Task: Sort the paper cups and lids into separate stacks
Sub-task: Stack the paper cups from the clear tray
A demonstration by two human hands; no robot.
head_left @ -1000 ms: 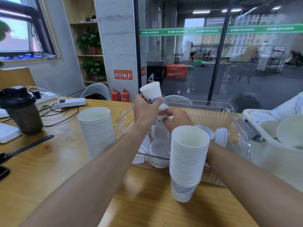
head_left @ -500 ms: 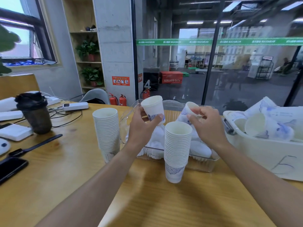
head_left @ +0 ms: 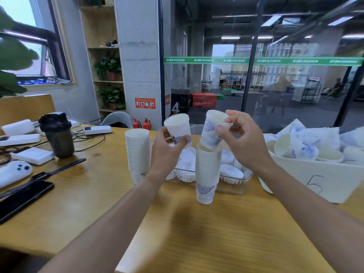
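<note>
My left hand (head_left: 164, 152) grips a white paper cup (head_left: 177, 128) with a blue pattern, held upright above the clear tray. My right hand (head_left: 243, 140) pinches the rim of a second cup (head_left: 213, 131), tilted, its base sunk into the top of the near cup stack (head_left: 206, 174). A second tall stack of cups (head_left: 137, 154) stands to the left. White lids (head_left: 230, 171) lie loose in the clear plastic tray (head_left: 239, 189) behind the stacks.
A white bin (head_left: 315, 182) marked 5, full of loose cups, sits at the right. At the left of the wooden table are a dark shaker bottle (head_left: 58, 134), a phone (head_left: 23, 198), a white controller (head_left: 13, 171), power banks and cables.
My right hand has carried its cup from above the tray over to the near stack and set its base into the top. My left hand kept its cup, lifting slightly.
</note>
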